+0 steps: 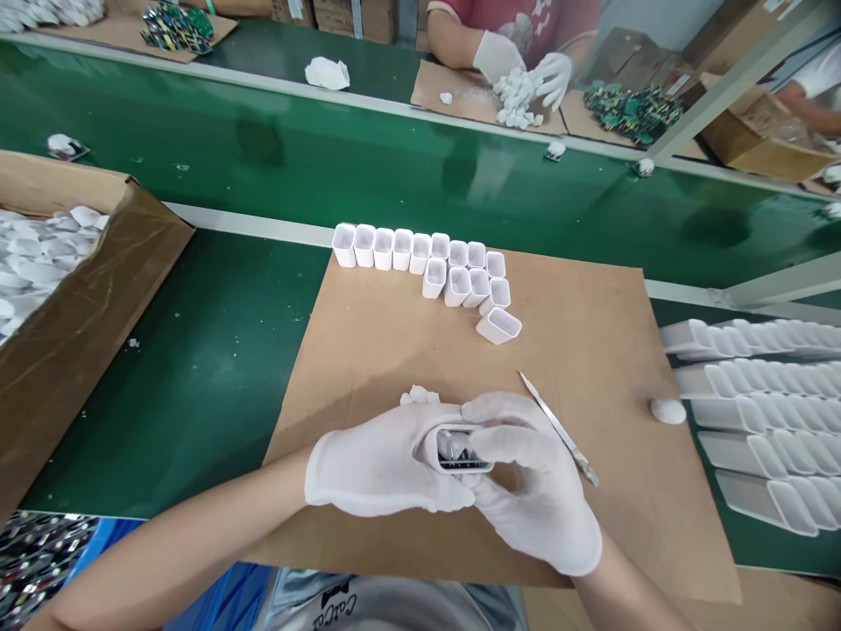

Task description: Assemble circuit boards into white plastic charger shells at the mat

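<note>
My left hand, in a white glove, is wrapped round a white plastic housing whose open end faces up at me. Inside the housing show grey-white parts and the dark edge of what looks like a circuit board. My gloved right hand is closed against the right side of the same housing, its fingers bent over the opening. A pair of tweezers lies just beyond my right hand. Small white pieces lie partly hidden behind my left hand.
Open white housings stand in rows on the cardboard sheet. More housings lie stacked at right, near a round white piece. A carton of white parts stands left. Across the green divider, a co-worker's gloved hands handle white pieces.
</note>
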A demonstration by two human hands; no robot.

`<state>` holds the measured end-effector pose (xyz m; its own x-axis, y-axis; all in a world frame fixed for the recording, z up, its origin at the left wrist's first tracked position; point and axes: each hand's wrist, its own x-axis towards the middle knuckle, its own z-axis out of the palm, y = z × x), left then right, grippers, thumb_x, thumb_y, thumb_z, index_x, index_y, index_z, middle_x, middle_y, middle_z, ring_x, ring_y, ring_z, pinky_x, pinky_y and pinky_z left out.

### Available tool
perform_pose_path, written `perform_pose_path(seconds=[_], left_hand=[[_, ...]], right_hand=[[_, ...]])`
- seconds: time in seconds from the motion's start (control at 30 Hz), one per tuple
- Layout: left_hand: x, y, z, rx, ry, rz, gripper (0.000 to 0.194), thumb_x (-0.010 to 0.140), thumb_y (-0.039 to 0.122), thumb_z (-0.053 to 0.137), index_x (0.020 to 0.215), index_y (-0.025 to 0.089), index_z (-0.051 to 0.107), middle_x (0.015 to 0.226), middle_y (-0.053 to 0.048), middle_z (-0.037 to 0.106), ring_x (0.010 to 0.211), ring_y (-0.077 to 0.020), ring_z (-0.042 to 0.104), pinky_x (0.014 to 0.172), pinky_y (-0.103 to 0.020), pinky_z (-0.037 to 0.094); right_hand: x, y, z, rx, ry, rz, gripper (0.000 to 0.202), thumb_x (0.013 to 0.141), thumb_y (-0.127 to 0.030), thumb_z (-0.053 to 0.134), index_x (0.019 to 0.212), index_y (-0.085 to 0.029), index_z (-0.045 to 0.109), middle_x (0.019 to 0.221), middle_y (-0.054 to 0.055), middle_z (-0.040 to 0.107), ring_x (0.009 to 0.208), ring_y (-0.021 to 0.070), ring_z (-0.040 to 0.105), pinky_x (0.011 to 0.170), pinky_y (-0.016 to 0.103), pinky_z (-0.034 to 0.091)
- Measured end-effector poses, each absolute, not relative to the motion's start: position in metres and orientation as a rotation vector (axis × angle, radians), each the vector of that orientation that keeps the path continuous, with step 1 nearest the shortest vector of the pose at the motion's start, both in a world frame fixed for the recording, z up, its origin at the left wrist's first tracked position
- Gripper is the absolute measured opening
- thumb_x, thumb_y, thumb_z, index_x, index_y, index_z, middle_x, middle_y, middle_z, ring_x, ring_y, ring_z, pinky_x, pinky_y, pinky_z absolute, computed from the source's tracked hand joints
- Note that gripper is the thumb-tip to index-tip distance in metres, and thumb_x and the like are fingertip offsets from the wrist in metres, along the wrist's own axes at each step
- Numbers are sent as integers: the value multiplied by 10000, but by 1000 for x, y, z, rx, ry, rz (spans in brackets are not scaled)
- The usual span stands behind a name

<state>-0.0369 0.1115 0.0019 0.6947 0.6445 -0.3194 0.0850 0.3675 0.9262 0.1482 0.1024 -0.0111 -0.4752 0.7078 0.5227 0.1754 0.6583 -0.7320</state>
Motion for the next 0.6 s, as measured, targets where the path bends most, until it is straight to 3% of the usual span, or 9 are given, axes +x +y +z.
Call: perform_pose_path(seconds=[0.23,0.47,0.6], left_hand=[[-35,112,7,1224,652,444,123,718,99,559,767,189,491,669,57,481,601,-98,462,521,-235,328],[-37,109,7,1418,785,477,149,729,120,583,745,191,452,690,50,504,637,-107,478,583,-252,367],[-39,110,10,1447,793,482,132,733,126,558,762,190,446,696,57,494,597,-93,483,586,-248,382]], right_hand=[[141,109,1,-679,-2151,587,171,970,-150,512,1091,-231,602,938,47,556,809,166,615,644,278,559],[143,105,-5,-641,-2035,579,175,973,-176,543,1145,-185,579,1075,92,574,996,185,630,799,294,585],[142,105,-5,-652,-2094,518,155,963,-153,544,1110,-160,595,1066,107,607,976,191,636,812,304,583]])
